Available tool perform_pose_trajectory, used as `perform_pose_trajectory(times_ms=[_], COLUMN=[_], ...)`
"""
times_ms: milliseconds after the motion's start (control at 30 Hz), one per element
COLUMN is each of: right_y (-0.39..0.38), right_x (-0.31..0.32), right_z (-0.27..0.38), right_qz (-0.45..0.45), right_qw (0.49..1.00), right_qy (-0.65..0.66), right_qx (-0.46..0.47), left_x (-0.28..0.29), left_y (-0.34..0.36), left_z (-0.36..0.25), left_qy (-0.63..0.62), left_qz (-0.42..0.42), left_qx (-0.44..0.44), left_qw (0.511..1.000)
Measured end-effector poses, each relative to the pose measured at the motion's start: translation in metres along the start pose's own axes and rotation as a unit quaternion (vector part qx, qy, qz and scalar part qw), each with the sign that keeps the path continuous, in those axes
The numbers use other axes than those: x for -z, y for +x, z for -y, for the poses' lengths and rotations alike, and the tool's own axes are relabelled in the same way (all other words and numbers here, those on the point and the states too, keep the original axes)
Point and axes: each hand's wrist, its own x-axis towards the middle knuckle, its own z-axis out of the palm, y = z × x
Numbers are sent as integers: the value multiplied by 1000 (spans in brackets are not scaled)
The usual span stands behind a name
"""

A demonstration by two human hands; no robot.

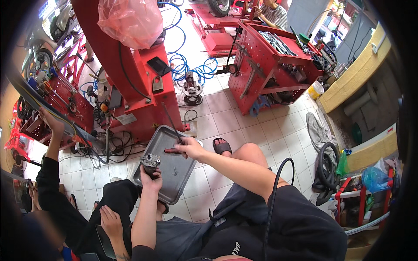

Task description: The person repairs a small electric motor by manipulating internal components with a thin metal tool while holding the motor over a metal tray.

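Observation:
My left hand [151,178] is closed around a small metal engine part [150,160], with a silver cast top and a darker lower body. To its right, my right hand [190,148] is closed on a tool with a long thin dark shaft [172,124] pointing away from me. A red piece [172,151] sticks out leftward from the same fist; whether it belongs to that tool I cannot tell. Both hands are above a grey tray [172,199] on the tiled floor. Small dark pieces [174,171] lie in the tray, too small to name.
A red machine column [161,108] stands ahead, with a phone [159,66] and padlock [157,84] on it. A red tool cart [261,74] is at the far right. Blue hose [178,61] coils behind. At left, a co-worker's sleeve [50,182] and hand [112,224] are close beside me.

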Motion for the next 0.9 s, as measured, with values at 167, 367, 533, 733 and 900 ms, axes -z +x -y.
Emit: perform_pose_trajectory(times_ms=[167,367,533,733,900], right_y=[5,3,-3,-5,-25], right_x=[3,-8,-16,-26,-22], right_z=[-5,-23,1,-8,-9], right_qz=[-95,-20,-14,-13,3], right_qw=[975,992,984,981,958], right_qy=[175,120,-13,-140,-156], right_qx=[-100,19,179,132,241], left_x=[2,9,6,7,-13], left_y=[-4,0,-3,-3,-13], left_z=[6,0,-2,0,21], left_qy=[5,9,19,71,134], left_qz=[-10,-1,26,9,-6], left_qx=[12,17,4,-24,-66], left_qw=[1000,1000,999,997,989])
